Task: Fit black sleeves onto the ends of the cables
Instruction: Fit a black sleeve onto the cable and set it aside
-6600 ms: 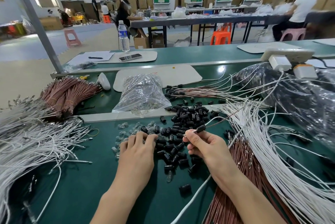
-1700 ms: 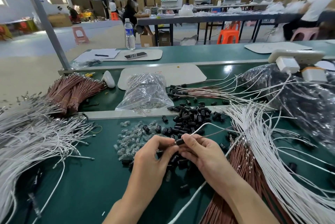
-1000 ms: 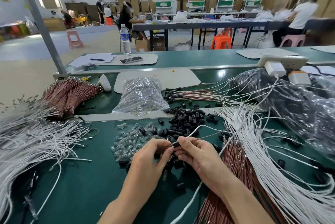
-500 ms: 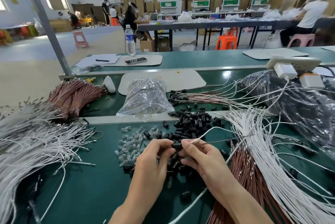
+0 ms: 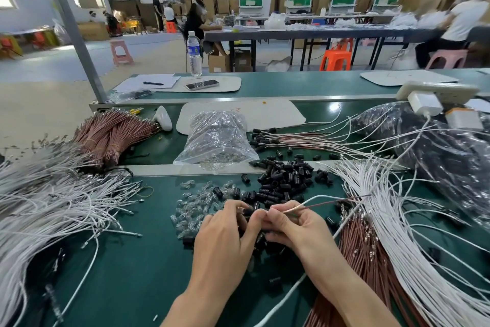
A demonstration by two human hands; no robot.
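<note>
Desk [image 5: 127, 273]: dark green matte mat. Right of the right hand, a broad fan of thin white cables [image 5: 392, 234], smooth and round in section, lying over a bundle of brown cables [image 5: 366, 260] with small metal tips, which runs under the right forearm. Left of the left hand, a second white bundle [image 5: 53, 210], tangled. Just beyond both hands, loose black sleeves [image 5: 283, 178]: short, glossy, stubby cylinders in a heap. Beyond the left hand, clear plastic pieces [image 5: 191, 207], small and rounded. Left hand [image 5: 225, 242]: fingers curled, thumb and fingertips pinching one black sleeve [image 5: 249, 211]. Right hand [image 5: 297, 226]: pinching the ends of two thin cables [image 5: 293, 209], one white and one dark reddish, at the sleeve; both trail off to the right.
</note>
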